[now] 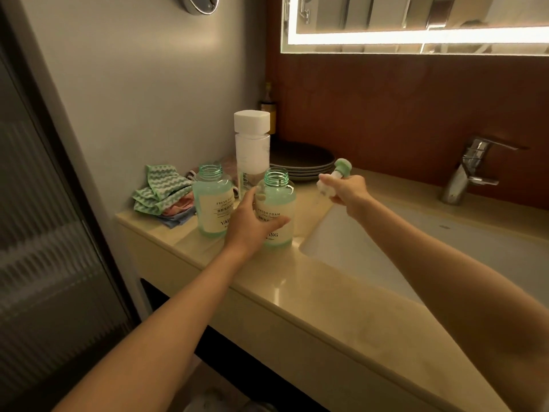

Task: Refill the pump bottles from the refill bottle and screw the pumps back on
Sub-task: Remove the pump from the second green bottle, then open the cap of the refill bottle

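Two pale green pump bottles stand open on the beige counter, both without pumps. My left hand (252,223) grips the right bottle (277,200) around its body, next to the sink edge. The left bottle (211,200) stands beside it, untouched. My right hand (346,190) holds a green and white pump head (335,175) up in the air to the right of the held bottle, above the basin's near corner. A tall clear refill bottle (252,150) with a white square cap stands upright just behind the two bottles.
Folded green, pink and blue cloths (162,194) lie at the counter's left end. Dark stacked plates (303,162) sit behind the bottles, with a small dark bottle (269,107) in the corner. The white sink basin (341,242) and chrome faucet (468,171) are to the right.
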Action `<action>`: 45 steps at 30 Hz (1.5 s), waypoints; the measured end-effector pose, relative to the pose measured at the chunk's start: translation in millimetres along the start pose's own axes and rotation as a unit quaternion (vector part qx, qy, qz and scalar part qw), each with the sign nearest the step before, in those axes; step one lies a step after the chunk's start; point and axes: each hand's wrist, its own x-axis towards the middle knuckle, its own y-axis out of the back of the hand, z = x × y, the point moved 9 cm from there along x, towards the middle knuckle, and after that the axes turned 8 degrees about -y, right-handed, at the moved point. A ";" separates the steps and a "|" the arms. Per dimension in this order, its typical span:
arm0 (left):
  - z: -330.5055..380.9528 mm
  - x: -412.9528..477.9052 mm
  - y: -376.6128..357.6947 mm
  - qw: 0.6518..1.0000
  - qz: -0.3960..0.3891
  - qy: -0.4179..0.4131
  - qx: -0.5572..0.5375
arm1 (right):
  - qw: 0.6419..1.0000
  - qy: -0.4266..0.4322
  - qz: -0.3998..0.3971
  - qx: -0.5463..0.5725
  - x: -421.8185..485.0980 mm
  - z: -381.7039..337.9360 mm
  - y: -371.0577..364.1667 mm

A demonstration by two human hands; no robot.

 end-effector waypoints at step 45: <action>15.9 4.1 48.0 0.993 0.098 -0.043 -0.059 | 0.942 0.188 -0.148 -0.234 -12.1 -109.9 -158.9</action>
